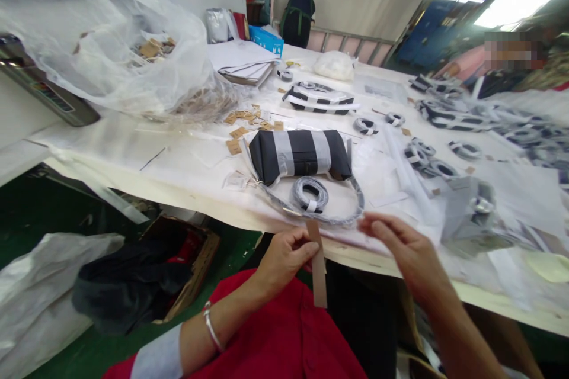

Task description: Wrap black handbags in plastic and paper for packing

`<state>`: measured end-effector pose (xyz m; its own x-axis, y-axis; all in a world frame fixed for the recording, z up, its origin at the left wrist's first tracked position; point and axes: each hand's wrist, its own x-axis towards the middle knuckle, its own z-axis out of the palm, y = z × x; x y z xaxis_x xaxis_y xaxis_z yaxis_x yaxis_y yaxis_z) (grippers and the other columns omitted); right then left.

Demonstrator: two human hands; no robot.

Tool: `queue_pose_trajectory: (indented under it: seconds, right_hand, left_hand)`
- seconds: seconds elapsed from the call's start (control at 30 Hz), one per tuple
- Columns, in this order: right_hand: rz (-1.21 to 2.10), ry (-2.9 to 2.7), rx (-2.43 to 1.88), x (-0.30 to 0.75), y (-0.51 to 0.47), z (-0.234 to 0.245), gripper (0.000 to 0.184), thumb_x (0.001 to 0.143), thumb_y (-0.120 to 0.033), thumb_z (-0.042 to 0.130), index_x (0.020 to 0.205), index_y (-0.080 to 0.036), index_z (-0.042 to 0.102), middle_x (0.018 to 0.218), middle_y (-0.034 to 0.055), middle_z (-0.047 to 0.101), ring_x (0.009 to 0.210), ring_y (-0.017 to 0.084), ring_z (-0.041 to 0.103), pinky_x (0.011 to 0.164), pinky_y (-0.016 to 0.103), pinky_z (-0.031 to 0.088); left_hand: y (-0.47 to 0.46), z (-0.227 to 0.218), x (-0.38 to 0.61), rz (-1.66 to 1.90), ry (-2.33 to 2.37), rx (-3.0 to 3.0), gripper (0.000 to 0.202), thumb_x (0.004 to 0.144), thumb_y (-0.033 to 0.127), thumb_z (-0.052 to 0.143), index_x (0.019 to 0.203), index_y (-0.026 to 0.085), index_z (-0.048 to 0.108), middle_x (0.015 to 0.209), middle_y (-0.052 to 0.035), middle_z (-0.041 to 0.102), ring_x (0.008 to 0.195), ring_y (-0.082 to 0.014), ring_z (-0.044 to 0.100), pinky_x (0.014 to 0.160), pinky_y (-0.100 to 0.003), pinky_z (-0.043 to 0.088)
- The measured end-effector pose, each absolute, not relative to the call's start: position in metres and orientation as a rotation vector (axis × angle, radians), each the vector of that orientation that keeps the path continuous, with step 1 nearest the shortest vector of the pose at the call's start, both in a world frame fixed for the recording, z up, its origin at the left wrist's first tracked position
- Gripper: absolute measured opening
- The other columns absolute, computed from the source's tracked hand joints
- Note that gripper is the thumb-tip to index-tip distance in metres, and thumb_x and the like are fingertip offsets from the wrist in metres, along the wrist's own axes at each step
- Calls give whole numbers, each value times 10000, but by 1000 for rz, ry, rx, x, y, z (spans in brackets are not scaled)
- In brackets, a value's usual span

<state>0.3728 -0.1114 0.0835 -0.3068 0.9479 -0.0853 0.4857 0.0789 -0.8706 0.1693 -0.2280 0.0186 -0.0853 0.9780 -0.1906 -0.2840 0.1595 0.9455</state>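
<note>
My left hand (287,253) is closed in a pinch on a long brown paper tag (318,272) that hangs down over the table's front edge. My right hand (400,243) hovers just right of it, fingers close together and pointing left, touching the grey wrapped strap (355,204) of a black bag with grey stripes (300,154). The bag lies on the white table (178,166) straight ahead of me. A coiled grey strap (310,194) rests in front of the bag.
A big clear plastic bag (102,35) with brown tags sits far left. Loose brown tags (249,121) lie behind the bag. More striped bags (320,100) and coiled straps (427,157) cover the right. Papers (244,62) are stacked behind. A person (297,15) stands far back.
</note>
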Motion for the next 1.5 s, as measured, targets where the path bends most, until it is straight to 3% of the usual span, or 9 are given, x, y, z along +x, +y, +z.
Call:
queue_pose_trajectory:
  seconds: [0.13, 0.23, 0.33, 0.43, 0.53, 0.73, 0.93, 1.37, 1.5]
  right_hand:
    - [1952, -1691, -1172, 347, -174, 52, 400, 808, -535, 701, 1058, -223, 717, 1054, 73, 743, 989, 259, 673, 882, 367, 518]
    - [1945, -1593, -1174, 338, -194, 38, 331, 833, -525, 688, 858, -195, 708, 843, 31, 719, 804, 190, 642, 751, 287, 497]
    - [1909, -1490, -1240, 340, -194, 31, 373, 814, -552, 703, 791, -182, 665, 753, 21, 685, 717, 175, 615, 694, 282, 483]
    - [1945, -1386, -1341, 349, -191, 27, 416, 758, -580, 747, 861, -187, 658, 768, 32, 702, 715, 189, 637, 658, 281, 482]
    - [1919, -1350, -1436, 357, -192, 23, 483, 711, -608, 774, 921, -186, 666, 730, 20, 690, 681, 169, 628, 628, 257, 462]
    - [1937, -1301, -1454, 362, -201, 12, 505, 688, -641, 772, 858, -181, 649, 810, 36, 709, 721, 170, 646, 631, 256, 456]
    - [1988, -1289, -1406, 366, -204, 6, 475, 708, -620, 763, 830, -184, 617, 745, 11, 688, 616, 129, 620, 564, 229, 424]
    - [1823, -1191, -1252, 300, -148, 6, 462, 664, -567, 786, 888, -178, 676, 598, -36, 610, 390, 64, 423, 372, 201, 365]
    - [1874, -1112, -1127, 264, -129, 8, 366, 622, -476, 821, 688, -151, 666, 549, -11, 604, 389, 77, 446, 374, 220, 374]
  left_hand:
    - [-228, 24, 171, 1357, 1364, 1130, 106, 843, 225, 621, 771, 160, 663, 732, 8, 626, 696, -123, 565, 667, -223, 437]
    - [-229, 22, 174, 1318, 1406, 1342, 123, 876, 181, 607, 771, 171, 669, 734, 6, 643, 695, -128, 586, 672, -228, 442]
    - [-225, 21, 168, 1308, 1483, 1704, 120, 935, 238, 581, 970, 190, 685, 906, -38, 706, 858, -176, 644, 805, -285, 488]
    - [-213, 24, 149, 1217, 1745, 2160, 354, 926, 287, 613, 1265, 191, 577, 1287, -119, 639, 1275, -275, 521, 1098, -452, 368]
    - [-193, 26, 129, 918, 1961, 2380, 611, 854, 330, 713, 1385, 162, 461, 1453, -154, 512, 1440, -316, 333, 1191, -542, 218]
    - [-157, 20, 113, 519, 1811, 2558, 424, 807, 254, 752, 1186, 177, 577, 1193, -107, 674, 1250, -284, 548, 1180, -535, 231]
    - [-137, 13, 108, 586, 1731, 2603, 228, 784, 209, 705, 1008, 182, 671, 903, -54, 715, 938, -235, 657, 1140, -471, 301]
    - [-151, 53, 94, 995, 1641, 2199, 283, 736, 200, 767, 1005, 222, 682, 1002, -8, 751, 967, -208, 668, 1093, -435, 319]
    - [-155, 56, 94, 984, 1642, 2125, 263, 744, 190, 778, 993, 214, 697, 1000, -23, 709, 985, -215, 641, 954, -379, 412]
